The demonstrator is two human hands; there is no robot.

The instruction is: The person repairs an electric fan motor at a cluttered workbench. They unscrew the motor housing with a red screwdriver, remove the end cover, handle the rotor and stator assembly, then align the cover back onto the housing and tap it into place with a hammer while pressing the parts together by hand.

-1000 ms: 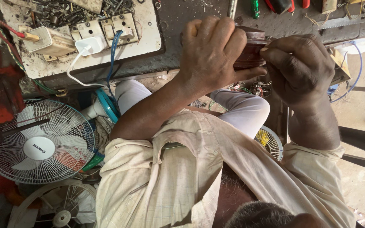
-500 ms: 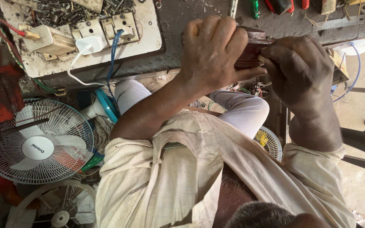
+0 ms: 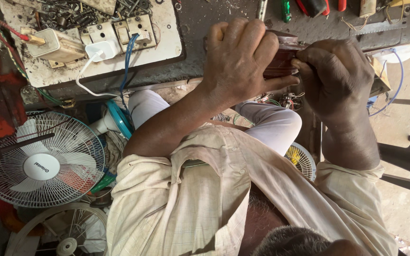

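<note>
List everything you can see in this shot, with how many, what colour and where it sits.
red-brown part: one, dark, gripped between both hands at the bench edge
switchboard: one, dirty white, top left
charger plug: one, white, in the switchboard
blue cable: one, hanging from the switchboard
table fan: one, white, left
fan guard: one, white, bottom left
small grille: one, white with yellow inside, beside the right knee
tool handles: several, green and red, top edge
left hand: wrapped over the part
right hand: pinching its other end

Left hand [image 3: 243, 59] fingers curled shut, right hand [image 3: 340, 76] clenched alongside, touching
</note>
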